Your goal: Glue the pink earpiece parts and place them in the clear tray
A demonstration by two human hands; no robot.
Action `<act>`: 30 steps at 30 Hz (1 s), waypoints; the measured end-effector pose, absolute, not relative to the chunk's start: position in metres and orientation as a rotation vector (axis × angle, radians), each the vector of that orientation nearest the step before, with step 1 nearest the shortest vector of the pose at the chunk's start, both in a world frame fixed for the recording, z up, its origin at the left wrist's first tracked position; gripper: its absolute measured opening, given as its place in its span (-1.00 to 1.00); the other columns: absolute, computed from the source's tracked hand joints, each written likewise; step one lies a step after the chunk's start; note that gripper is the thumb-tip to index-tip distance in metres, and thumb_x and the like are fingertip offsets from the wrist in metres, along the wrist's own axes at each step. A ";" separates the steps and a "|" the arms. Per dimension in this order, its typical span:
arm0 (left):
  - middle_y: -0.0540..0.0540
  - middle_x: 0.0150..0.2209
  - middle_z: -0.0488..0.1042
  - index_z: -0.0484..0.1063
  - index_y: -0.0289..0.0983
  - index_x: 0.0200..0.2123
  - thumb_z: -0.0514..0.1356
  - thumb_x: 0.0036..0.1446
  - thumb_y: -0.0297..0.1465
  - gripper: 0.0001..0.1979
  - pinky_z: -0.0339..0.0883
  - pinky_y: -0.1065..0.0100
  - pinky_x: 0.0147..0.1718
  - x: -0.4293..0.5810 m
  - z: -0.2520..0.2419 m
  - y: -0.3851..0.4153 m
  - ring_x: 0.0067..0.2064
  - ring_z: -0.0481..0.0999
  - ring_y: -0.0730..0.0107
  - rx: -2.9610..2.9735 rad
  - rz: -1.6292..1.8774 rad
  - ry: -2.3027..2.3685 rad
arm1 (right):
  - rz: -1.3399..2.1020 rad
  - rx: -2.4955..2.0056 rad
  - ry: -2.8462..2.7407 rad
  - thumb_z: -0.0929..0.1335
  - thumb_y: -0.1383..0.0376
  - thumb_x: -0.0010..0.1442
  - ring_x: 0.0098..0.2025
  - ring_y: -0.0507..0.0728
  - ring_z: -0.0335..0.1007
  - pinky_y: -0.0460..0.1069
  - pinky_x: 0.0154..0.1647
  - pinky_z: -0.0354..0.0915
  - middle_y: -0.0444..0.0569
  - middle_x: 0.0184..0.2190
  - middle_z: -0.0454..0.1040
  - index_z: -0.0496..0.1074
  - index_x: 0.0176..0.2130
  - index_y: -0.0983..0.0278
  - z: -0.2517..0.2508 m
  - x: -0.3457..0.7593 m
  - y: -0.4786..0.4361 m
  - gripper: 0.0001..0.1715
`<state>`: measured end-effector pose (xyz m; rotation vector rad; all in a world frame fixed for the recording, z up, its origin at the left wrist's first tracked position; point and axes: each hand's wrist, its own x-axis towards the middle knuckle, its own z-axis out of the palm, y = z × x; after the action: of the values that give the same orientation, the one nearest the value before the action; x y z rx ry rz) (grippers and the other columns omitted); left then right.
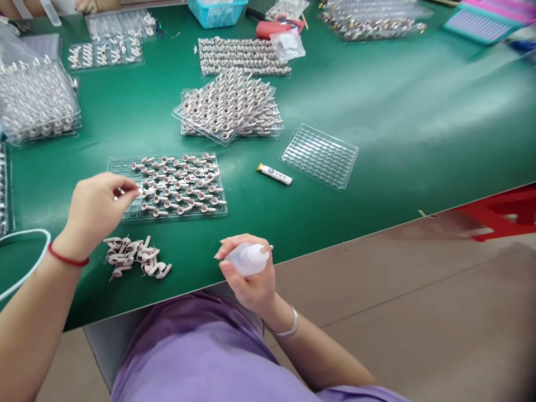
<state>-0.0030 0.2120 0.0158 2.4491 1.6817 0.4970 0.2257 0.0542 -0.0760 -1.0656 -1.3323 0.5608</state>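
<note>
My left hand (94, 209) is over the left part of a clear plastic tray (119, 167), thumb and forefinger pinched at a small pale earbud shell (144, 192). Rows of similar shells, each a round head with a stem, fill the tray's middle and right. In my right hand (257, 287), near the table edge, is a small translucent squeeze bottle (247, 259) with its nozzle pointing to the right. A loose pile of earbud shells (136, 257), some with fine wires, lies on the table below the tray.
Stacked filled trays (228, 106) sit farther back, others (39, 100) at left. An unfilled clear tray (320, 156) and a white printed tube (274, 173) lie at right. A pale cable (31, 273) loops at left. Behind are a blue basket (218, 14) and another person's hand (90, 5).
</note>
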 end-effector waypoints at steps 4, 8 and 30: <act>0.03 -0.41 0.60 0.60 -0.11 -0.42 0.20 0.08 -0.23 -0.82 0.32 0.36 -0.44 -0.012 0.026 0.170 -0.44 0.50 0.34 2.330 0.179 1.419 | 0.563 -1.064 -1.328 0.37 0.30 0.18 -0.38 0.07 0.43 0.10 -0.26 0.49 -0.13 -0.37 0.42 0.21 -0.09 0.18 -0.075 0.225 0.054 -0.68; -0.03 -0.33 0.54 0.61 -0.09 -0.31 0.16 0.12 -0.15 -0.74 0.35 0.36 -0.41 -0.015 0.021 0.148 -0.39 0.51 0.32 2.283 0.040 1.291 | 0.574 -1.056 -1.330 0.37 0.32 0.18 -0.38 0.07 0.43 0.08 -0.30 0.48 -0.13 -0.37 0.42 0.21 -0.09 0.18 -0.073 0.224 0.055 -0.68; -0.03 -0.26 0.58 0.51 -0.17 -0.28 0.09 0.23 -0.19 -0.74 0.33 0.35 -0.34 0.009 0.004 0.143 -0.28 0.52 0.31 2.320 0.214 1.288 | 0.735 -1.194 -1.290 0.41 0.28 0.16 -0.40 0.04 0.41 -0.03 -0.38 0.42 -0.12 -0.32 0.42 0.22 -0.12 0.18 -0.069 0.223 0.055 -0.66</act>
<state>0.0094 0.1427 0.0041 2.3200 1.2879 0.2136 0.2228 0.0554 -0.0687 -1.1939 -1.2899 0.7355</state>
